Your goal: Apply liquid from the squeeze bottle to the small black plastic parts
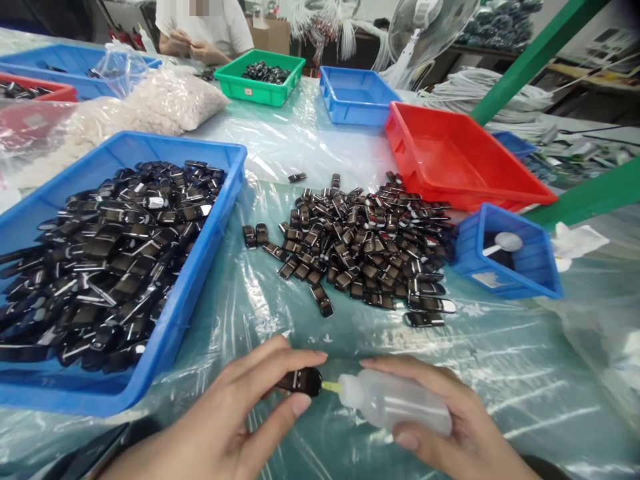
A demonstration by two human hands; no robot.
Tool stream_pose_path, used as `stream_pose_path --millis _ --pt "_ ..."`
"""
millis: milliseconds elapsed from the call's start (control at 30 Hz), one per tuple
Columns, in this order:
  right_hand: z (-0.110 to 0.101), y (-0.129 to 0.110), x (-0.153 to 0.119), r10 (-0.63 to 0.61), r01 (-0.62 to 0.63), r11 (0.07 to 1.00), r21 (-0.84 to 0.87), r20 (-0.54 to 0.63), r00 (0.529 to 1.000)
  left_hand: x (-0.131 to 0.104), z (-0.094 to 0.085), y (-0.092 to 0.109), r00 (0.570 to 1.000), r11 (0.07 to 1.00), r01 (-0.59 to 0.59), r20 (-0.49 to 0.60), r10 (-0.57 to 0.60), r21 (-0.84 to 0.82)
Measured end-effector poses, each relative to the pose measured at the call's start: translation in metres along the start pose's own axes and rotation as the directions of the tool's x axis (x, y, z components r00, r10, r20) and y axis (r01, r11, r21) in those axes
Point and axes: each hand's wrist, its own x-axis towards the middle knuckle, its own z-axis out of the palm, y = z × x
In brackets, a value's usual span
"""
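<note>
I have my left hand point(237, 403) pinching a glossy black casing point(307, 381) end-on to the squeeze bottle point(393, 401) my right hand point(465, 427) grips.

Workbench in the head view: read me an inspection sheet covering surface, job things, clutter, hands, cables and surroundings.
Surface: green tabletop under wrinkled, see-through plastic.
Job's things: one black piece; squeeze bottle, its yellow tip at the piece's end; loose pile of black pieces ahead; more in the large blue tray.
Clutter: crumpled white tissue beside the small blue bin, which holds a white scoop.
Hands: left hand pinches the piece; right hand grips the bottle.
Cables: white coils, back right; none seen near the hands.
Surroundings: another person opposite; fan; green post.
</note>
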Motion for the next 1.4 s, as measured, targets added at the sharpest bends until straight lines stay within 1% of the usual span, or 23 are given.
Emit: stream_pose_path --millis 67,200,333,433,500,567,700,833,967,1033,1100,1167,1233,1333,1400 --pt "0.0 0.001 0.0 -0.012 0.012 0.999 -0.035 -0.004 1.0 0.0 0.0 0.001 0.999 0.999 0.033 0.014 -0.033 -0.017" --pt "-0.001 0.001 0.0 -0.023 0.022 0.998 -0.053 -0.01 1.0 0.0 -0.002 0.002 0.999 0.998 -0.029 0.03 0.028 0.056" --pt "-0.003 0.001 0.001 0.005 -0.005 0.998 -0.055 0.005 1.0 0.0 -0.002 0.0 0.999 0.999 -0.025 0.026 0.023 0.048" --pt "-0.007 0.002 0.001 0.014 -0.009 0.997 -0.083 0.064 0.998 0.0 -0.002 -0.001 0.999 0.998 -0.045 0.031 0.044 0.032" --pt "-0.009 0.002 0.001 -0.01 0.021 0.994 -0.103 0.103 0.995 -0.001 -0.001 -0.002 0.999 0.998 -0.036 0.029 0.035 0.044" --pt "-0.011 0.002 0.001 -0.037 0.05 0.993 -0.108 0.118 0.992 -0.002 -0.001 -0.003 0.999 0.998 -0.026 0.028 0.024 0.051" --pt "-0.011 0.004 0.001 -0.049 0.062 0.993 -0.103 0.13 0.99 -0.002 -0.001 -0.003 0.999 0.998 -0.038 0.041 0.036 0.044" --pt "-0.011 0.005 0.002 -0.052 0.065 0.992 -0.112 0.123 0.991 0.0 -0.001 -0.001 0.998 1.0 0.001 0.063 -0.003 0.024" --pt "-0.011 0.003 0.003 -0.059 0.072 0.991 -0.109 0.118 0.991 0.0 0.0 -0.002 0.998 0.999 -0.003 0.061 0.001 0.038" --pt "-0.01 0.002 0.003 -0.064 0.077 0.991 -0.108 0.115 0.991 0.001 0.0 -0.003 0.999 0.997 -0.033 0.014 0.032 0.076" --pt "-0.01 0.002 0.003 -0.068 0.081 0.99 -0.115 0.113 0.991 0.004 -0.001 -0.004 0.992 0.983 -0.124 -0.014 0.127 0.138" --pt "-0.01 0.003 0.003 -0.071 0.086 0.987 -0.136 0.112 0.991 0.008 -0.003 -0.004 0.971 0.958 -0.238 0.014 0.239 0.16" --pt "-0.011 0.004 0.002 -0.083 0.101 0.98 -0.169 0.111 0.99 0.013 -0.006 -0.004 0.949 0.939 -0.315 0.058 0.31 0.136" --pt "-0.012 0.004 0.001 -0.101 0.12 0.972 -0.203 0.101 0.99 0.016 -0.008 -0.003 0.925 0.921 -0.377 0.092 0.368 0.101" --pt "-0.013 0.003 0.0 -0.107 0.125 0.971 -0.204 0.099 0.989 0.016 -0.009 -0.004 0.919 0.918 -0.388 0.105 0.379 0.085"
